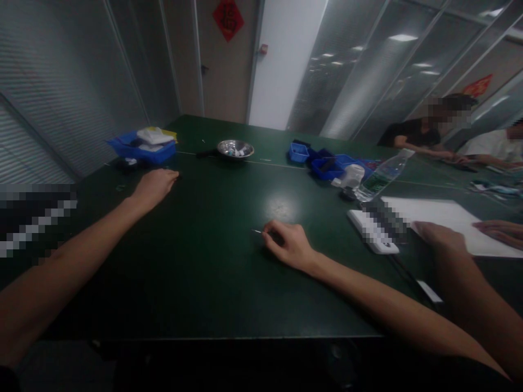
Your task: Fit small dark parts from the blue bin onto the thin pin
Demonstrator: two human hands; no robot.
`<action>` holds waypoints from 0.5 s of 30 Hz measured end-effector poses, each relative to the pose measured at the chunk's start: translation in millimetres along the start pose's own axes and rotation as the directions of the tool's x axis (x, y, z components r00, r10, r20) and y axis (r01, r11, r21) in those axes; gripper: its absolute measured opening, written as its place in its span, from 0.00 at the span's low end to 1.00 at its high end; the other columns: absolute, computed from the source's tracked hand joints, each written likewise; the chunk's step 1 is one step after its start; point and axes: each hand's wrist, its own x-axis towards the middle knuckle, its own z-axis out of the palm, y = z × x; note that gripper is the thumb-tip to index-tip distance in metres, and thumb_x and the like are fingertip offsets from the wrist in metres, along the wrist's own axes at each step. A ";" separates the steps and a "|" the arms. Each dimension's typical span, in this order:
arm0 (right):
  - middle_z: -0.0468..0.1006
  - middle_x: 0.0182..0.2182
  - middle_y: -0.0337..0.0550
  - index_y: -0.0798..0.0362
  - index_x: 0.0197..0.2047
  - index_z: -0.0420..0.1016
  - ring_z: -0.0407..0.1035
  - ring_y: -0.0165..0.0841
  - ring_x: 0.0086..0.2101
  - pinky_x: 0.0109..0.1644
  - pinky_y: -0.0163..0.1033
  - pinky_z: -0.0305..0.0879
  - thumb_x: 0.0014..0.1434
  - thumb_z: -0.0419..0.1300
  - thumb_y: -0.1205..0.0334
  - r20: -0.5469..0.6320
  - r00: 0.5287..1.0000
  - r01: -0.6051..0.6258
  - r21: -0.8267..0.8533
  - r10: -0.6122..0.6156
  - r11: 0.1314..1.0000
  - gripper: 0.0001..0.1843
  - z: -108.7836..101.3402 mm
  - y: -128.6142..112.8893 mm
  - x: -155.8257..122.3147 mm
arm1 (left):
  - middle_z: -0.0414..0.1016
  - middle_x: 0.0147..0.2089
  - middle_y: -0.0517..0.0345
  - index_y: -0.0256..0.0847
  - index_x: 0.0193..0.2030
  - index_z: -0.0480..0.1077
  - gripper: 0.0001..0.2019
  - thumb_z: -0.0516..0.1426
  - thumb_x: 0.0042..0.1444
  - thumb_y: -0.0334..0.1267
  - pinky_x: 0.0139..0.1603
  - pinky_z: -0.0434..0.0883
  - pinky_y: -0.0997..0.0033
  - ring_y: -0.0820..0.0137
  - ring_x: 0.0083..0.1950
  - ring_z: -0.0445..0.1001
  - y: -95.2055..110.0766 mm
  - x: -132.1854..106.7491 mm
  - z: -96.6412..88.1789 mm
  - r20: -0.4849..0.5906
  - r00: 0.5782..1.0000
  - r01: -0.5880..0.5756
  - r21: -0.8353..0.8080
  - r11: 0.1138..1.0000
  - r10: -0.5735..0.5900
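Note:
My left hand (153,186) reaches out over the left part of the green table (204,261). Its fingers are pinched together at a small dark thing (180,176), too blurred to name. Closer to me, my right hand (289,245) rests on the table with thumb and forefinger closed. A thin, shiny pin-like piece (256,231) sticks out leftward from that pinch; its exact kind is too small to tell. Beyond my left hand sits a blue tray (141,152) with white packets. A round metal bowl (236,149) holding small pieces stands farther off, right of that tray.
Toward the right are a small blue basket (298,153), a blue tray (327,170), a tilted plastic bottle (384,175) and a white box (372,233). A neighbour's hand (443,239) lies by white paper (433,209). Other people (417,133) sit at the far right.

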 end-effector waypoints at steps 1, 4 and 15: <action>0.77 0.32 0.40 0.53 0.44 0.72 0.66 0.26 0.26 0.30 0.32 0.60 0.67 0.55 0.57 0.002 1.000 0.000 0.000 0.000 1.000 0.10 -0.5 -0.4 0.2 | 0.74 0.60 0.41 0.36 0.57 0.75 0.19 0.52 0.63 0.39 0.60 0.67 0.49 0.49 0.60 0.72 0.1 -0.1 0.2 -0.020 1.000 -0.007 0.009 1.000 0.007; 0.77 0.31 0.40 0.54 0.43 0.72 0.66 0.26 0.26 0.30 0.32 0.60 0.67 0.55 0.57 0.002 1.000 0.006 0.009 -0.006 1.000 0.10 -1.5 -0.9 0.4 | 0.76 0.57 0.44 0.38 0.56 0.76 0.19 0.53 0.64 0.42 0.58 0.69 0.52 0.52 0.56 0.75 -2.2 -0.5 0.8 -0.091 0.996 -0.012 -0.024 1.000 0.010; 0.77 0.31 0.39 0.53 0.44 0.72 0.66 0.26 0.25 0.30 0.32 0.59 0.68 0.54 0.56 0.012 1.000 0.008 0.003 -0.008 1.000 0.11 0.5 4.1 1.0 | 0.79 0.50 0.52 0.42 0.48 0.78 0.16 0.58 0.62 0.49 0.53 0.72 0.59 0.62 0.51 0.77 63.9 -3.1 -11.2 -0.074 0.971 -0.237 -0.410 0.881 0.227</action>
